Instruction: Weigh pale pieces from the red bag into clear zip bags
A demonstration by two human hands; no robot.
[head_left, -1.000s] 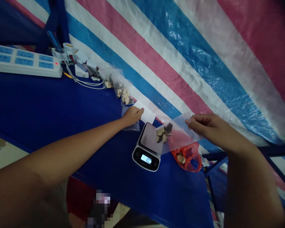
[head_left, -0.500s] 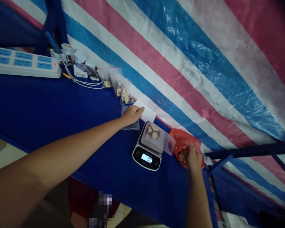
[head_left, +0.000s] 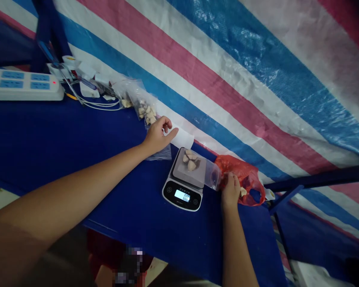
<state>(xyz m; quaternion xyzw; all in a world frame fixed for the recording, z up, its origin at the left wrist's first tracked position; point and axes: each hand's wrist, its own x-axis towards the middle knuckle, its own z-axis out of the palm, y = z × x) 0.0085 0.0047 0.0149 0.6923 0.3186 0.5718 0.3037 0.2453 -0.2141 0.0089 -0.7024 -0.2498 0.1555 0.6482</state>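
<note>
Clear plastic bag (head_left: 211,174) of pale chunks (head_left: 192,164) lies on a digital scale (head_left: 182,196) reading 0.0, head view. The left hand (head_left: 159,136), loosely open, is beside white paper (head_left: 184,139); the right hand (head_left: 231,191), its grip unclear, is at a red plastic bag (head_left: 245,172).

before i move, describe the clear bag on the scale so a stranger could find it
On the blue table, look for the digital scale with the lit display. The clear bag with pale chunks lies on its plate, one end past the edge, whereas the similar filled bags sit by the striped sheet.
</note>
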